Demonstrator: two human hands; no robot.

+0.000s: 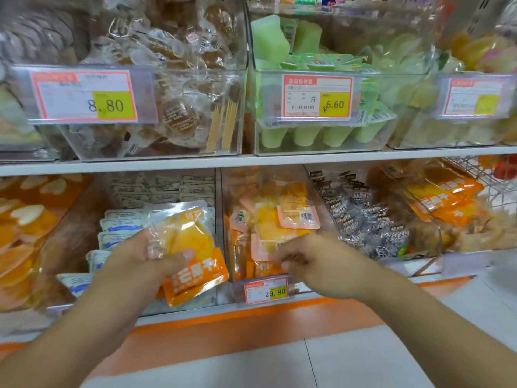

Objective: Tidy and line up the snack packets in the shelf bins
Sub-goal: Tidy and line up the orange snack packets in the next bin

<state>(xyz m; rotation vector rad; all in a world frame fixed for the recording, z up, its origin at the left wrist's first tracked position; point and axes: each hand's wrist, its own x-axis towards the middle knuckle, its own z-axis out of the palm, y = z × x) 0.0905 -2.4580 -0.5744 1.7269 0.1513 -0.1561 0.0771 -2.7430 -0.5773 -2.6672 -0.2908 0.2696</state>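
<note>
Shelving of white boards carries clear bins above an orange-striped pale floor; left of the 29.90 price tag, the left hand grips an orange mango packet, while the right hand just above the tag pinches pink-edged packets in the clear bin
</note>
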